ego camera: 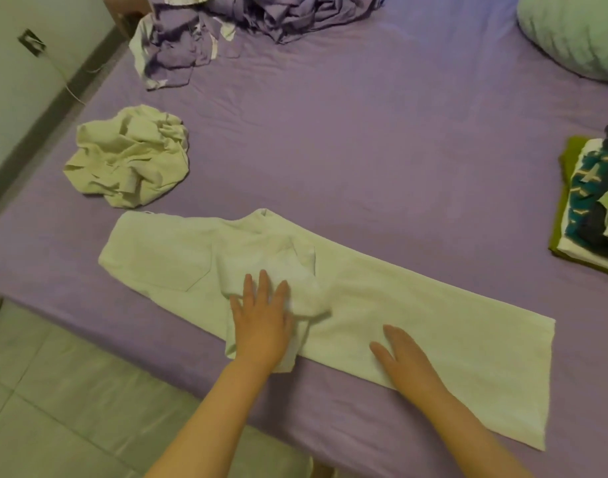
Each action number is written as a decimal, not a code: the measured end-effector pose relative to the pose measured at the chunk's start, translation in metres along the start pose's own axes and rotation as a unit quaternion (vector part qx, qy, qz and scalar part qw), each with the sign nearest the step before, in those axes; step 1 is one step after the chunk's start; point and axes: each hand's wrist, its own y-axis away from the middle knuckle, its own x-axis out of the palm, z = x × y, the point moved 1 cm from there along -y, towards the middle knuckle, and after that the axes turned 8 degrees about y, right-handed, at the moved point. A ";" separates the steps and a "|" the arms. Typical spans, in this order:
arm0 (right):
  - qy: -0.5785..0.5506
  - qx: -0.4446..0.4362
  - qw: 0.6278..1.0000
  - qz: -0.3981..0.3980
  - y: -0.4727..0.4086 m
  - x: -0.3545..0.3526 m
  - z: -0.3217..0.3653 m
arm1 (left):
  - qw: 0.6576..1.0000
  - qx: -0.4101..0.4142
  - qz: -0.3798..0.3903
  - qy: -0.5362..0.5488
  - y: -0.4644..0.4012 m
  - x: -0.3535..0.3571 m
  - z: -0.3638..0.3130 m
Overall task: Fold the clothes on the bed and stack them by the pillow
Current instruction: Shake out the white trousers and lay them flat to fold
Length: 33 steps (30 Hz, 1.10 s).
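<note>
Fingers (261,288) of the left hand (261,326) lie straight and slightly spread, pressing flat on a bunched fold in the middle of the white trousers (416,326). Those of the right hand (406,360) are straight too, with the thumb apart from the others, and the palm rests flat on the trouser leg. Neither hand grips anything.

White trousers stretch across the near part of the bed (347,150), running from about 9 o'clock of the left hand out to the hem at 4 o'clock of the right hand. They are laid lengthwise, with the waist end to the person's left and a back pocket showing near it.

At 10 o'clock from the left hand, apart from the trousers, sits a crumpled cream garment (130,157). Farther off at 12 o'clock, at the far edge of the bed, lies a heap of purple bedding (247,25). Well off at 2 o'clock from the right hand, a stack of folded clothes (588,205) rests at the bed's right edge, and beyond it at 1 o'clock is the pale pillow (575,32).

At 7 o'clock, below the mattress edge, a tiled floor (61,391) shows.
</note>
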 end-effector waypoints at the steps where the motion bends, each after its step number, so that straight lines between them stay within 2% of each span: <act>1: -0.042 -0.010 0.999 -0.010 -0.007 0.001 0.020 | 1.000 -0.017 -0.001 0.015 -0.003 -0.001 0.013; 3: -0.091 -0.022 0.995 -0.032 -0.022 0.003 0.058 | 0.997 -0.045 0.001 0.063 -0.009 0.001 0.033; 5: -0.119 -0.032 0.991 -0.042 -0.035 0.006 0.088 | 0.986 -0.057 0.012 0.156 -0.012 0.007 0.043; 8: -0.188 -0.023 0.981 -0.033 -0.053 0.013 0.119 | 0.962 -0.039 0.035 0.267 -0.014 0.018 0.049; 13: -0.188 0.029 0.979 -0.074 -0.071 0.013 0.131 | 0.964 0.052 0.020 0.261 -0.013 0.025 0.055; 16: -0.307 0.029 0.947 -0.091 -0.065 0.001 0.122 | 0.958 0.091 0.018 0.270 -0.009 0.022 0.045; 21: -0.320 0.004 0.927 -0.194 -0.036 -0.025 0.082 | 0.947 0.153 0.015 0.283 -0.001 0.017 0.003; 28: -0.324 0.080 0.886 -0.320 0.013 -0.047 -0.032 | 0.927 0.222 0.063 0.295 0.019 0.025 -0.087; 30: -0.325 0.111 0.874 -0.344 0.029 -0.051 -0.069 | 0.937 0.233 0.096 0.240 0.026 0.036 -0.114; 33: -0.335 0.166 0.857 -0.354 0.050 -0.052 -0.121 | 0.958 0.239 0.130 0.088 0.039 0.058 -0.147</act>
